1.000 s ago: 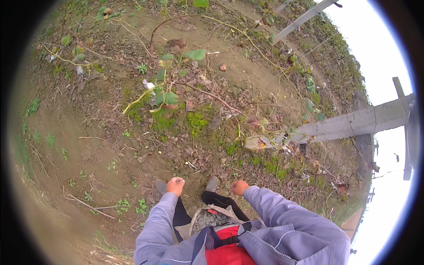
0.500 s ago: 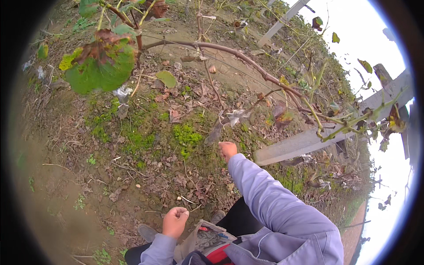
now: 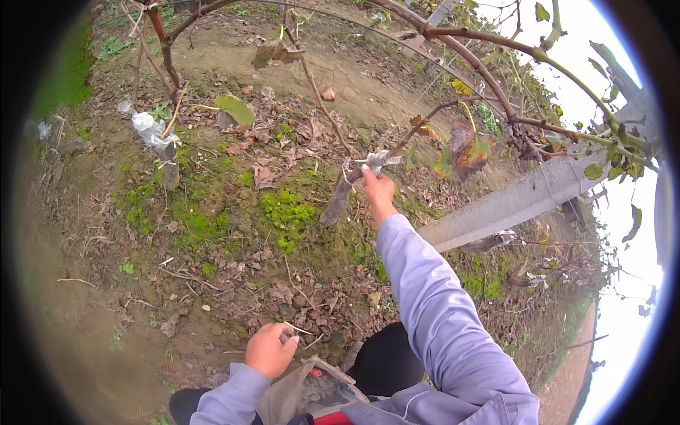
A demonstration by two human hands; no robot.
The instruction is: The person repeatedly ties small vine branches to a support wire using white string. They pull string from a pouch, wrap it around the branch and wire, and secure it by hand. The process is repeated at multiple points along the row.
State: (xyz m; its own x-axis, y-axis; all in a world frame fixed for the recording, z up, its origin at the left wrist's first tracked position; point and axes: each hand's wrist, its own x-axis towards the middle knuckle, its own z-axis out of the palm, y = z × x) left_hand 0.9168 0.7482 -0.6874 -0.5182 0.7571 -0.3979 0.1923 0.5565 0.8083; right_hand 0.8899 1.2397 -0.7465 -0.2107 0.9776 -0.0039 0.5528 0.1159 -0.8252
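Observation:
My right hand reaches up to the vine, fingers closed on a pale crumpled wrapping where it is tied around a slanting brown branch; a grey dried piece hangs just below. My left hand is low, thumb and fingers curled together; whatever it holds is too small to make out. Beside it, an open pouch at my waist holds grey crumpled material and a small red item.
Vine canes and a wire cross the upper view. A concrete post slants at right. Another pale wrapping hangs at upper left. Below lie soil, dead leaves and moss.
My view has moved closer to the vine. My right hand has risen from near my waist to the wrapping and closed on it. My left hand stays low by the pouch.

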